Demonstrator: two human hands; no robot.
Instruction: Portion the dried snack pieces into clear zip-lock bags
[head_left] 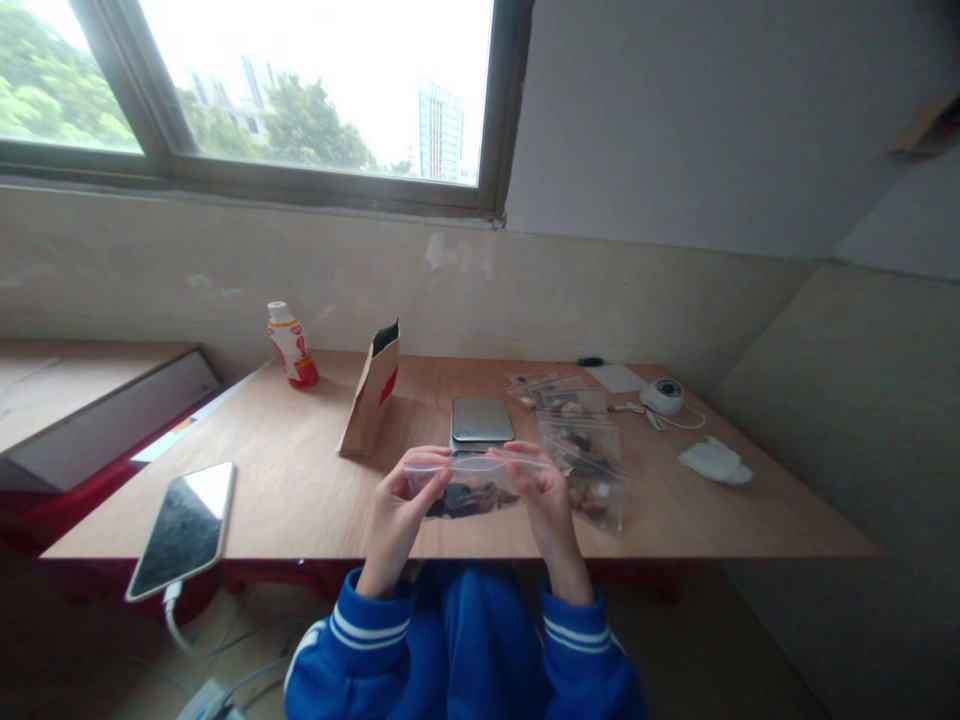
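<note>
A clear zip-lock bag with dark, irregular pieces inside was stretched between the two hands, on the near side of a pocket scale, hiding part of the scale's near end. The left hand pinched the left end of the zip strip between thumb and fingers; the right hand pinched the other end in the same way. Whether the zip was sealed could not be told.

Just right of the scale, several more clear zip-lock bags lay overlapping in a row on the wooden table, the nearest with brown pieces in it. Farther right of the scale were a white sheet, a white dome camera with its cable, and a crumpled white wad. A dark green object lay beyond the scale to the right, near the wall.

Left of the scale stood a brown paper bag, its top open, and past it a red-and-white bottle with a white cap. Well left of the scale and nearer the wearer, a touchscreen device jutted over the table's front edge, a white cable plugged in.
</note>
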